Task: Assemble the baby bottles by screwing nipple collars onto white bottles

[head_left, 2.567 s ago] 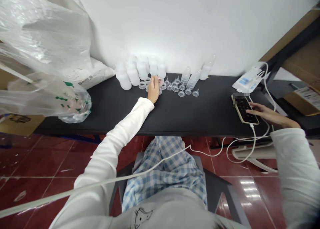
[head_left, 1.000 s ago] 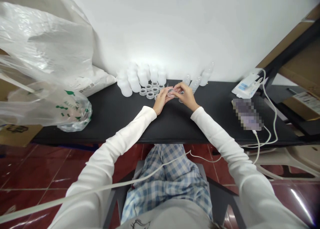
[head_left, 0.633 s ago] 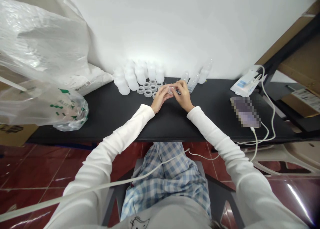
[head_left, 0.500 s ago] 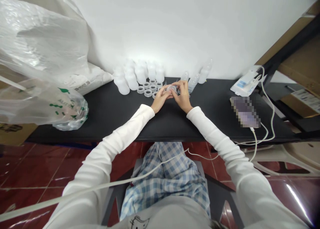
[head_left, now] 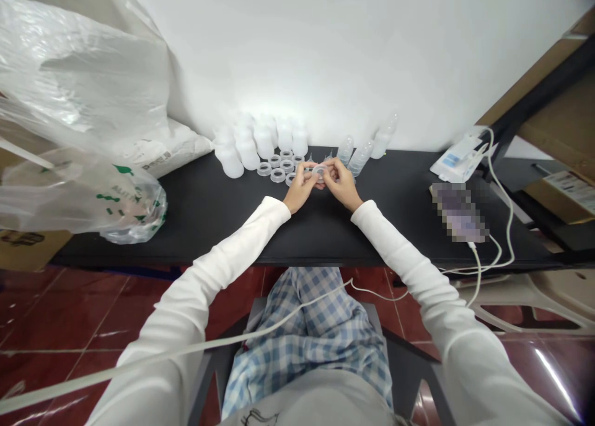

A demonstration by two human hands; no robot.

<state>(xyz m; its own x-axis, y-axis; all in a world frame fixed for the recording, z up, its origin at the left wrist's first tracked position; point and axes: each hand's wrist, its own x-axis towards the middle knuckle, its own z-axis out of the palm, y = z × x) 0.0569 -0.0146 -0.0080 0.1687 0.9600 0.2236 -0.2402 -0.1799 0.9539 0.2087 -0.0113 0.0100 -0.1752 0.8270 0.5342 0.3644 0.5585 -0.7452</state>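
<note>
in the head view, the left hand (head_left: 300, 189) and right hand (head_left: 342, 185) both pinch a clear ring (head_left: 319, 170), each grip on its own side. it sits over the counter (head_left: 204, 206), between the hands, neither plainly nearer; round, it shows no long axis. loose rings (head_left: 277, 175) lie left of the left hand.

Wearing a pale long-sleeved top (head_left: 339, 394) and checked bottoms (head_left: 320, 327).
Showing white sleeves (head_left: 232, 258), heavily creased, with plain snug cuffs (head_left: 365, 210); dark line drawing (head_left: 259, 417) up front, partly cut off; checks in blue and white.
</note>
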